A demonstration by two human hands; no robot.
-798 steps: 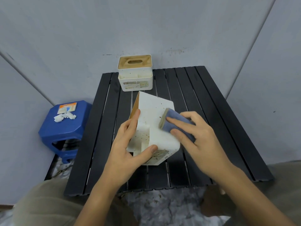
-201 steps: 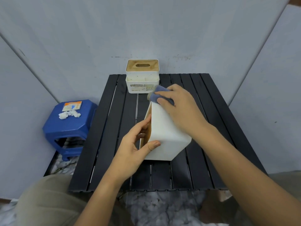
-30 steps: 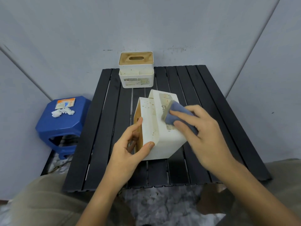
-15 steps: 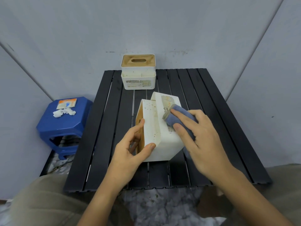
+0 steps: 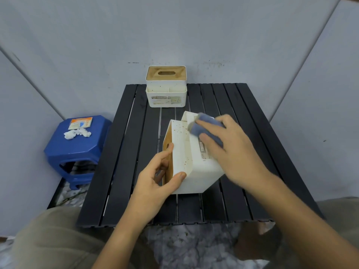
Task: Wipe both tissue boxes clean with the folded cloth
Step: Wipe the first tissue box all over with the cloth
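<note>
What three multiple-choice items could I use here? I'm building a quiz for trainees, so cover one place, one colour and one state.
1. Where does the second tissue box stand?
A. at the far edge of the table
B. on the blue stool
C. on the floor

2. What colour is the cloth?
A. red
B. blue-grey
C. yellow

3. How is the near tissue box placed?
A. upright, untouched
B. tipped, held in the left hand
C. upside down on the stool

Answers:
1 A: the second tissue box stands at the far edge of the black slatted table, near the wall.
2 B: the cloth under the right hand is blue-grey.
3 B: the near tissue box is tipped with its wooden top facing left, and the left hand grips that end.
</note>
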